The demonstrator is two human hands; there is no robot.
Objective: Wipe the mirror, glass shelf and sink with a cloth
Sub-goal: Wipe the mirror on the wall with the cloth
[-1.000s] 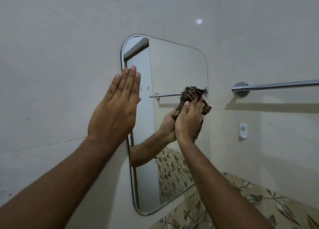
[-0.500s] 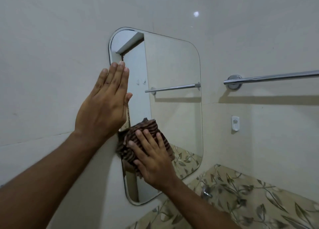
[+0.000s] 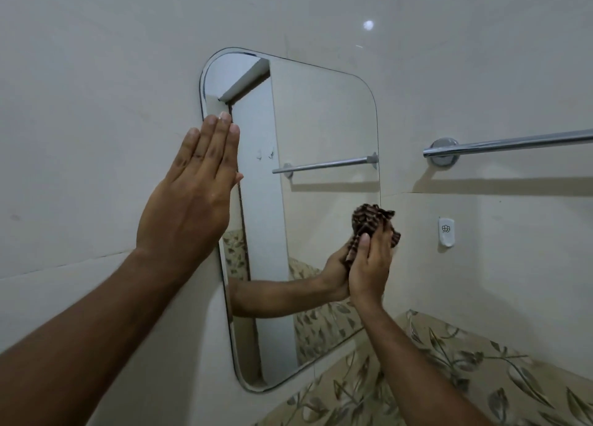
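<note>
A rounded rectangular mirror [image 3: 324, 130] hangs on the cream tiled wall. My left hand [image 3: 192, 198] lies flat, fingers together, against the mirror's left edge and the wall beside it. My right hand [image 3: 369, 265] presses a bunched brown striped cloth [image 3: 369, 222] onto the glass at the mirror's right edge, about mid-height. The mirror reflects my right forearm and the cloth. Neither the glass shelf nor the sink is in view.
A chrome towel bar [image 3: 507, 143] runs along the wall to the right of the mirror. Below it sits a small white wall hook [image 3: 446, 231]. A leaf-patterned tile band [image 3: 465, 371] crosses the lower right.
My right hand swept the cloth from the mirror's right side down to its lower left, then back across to the right edge. My left hand stayed flat at the left edge.
</note>
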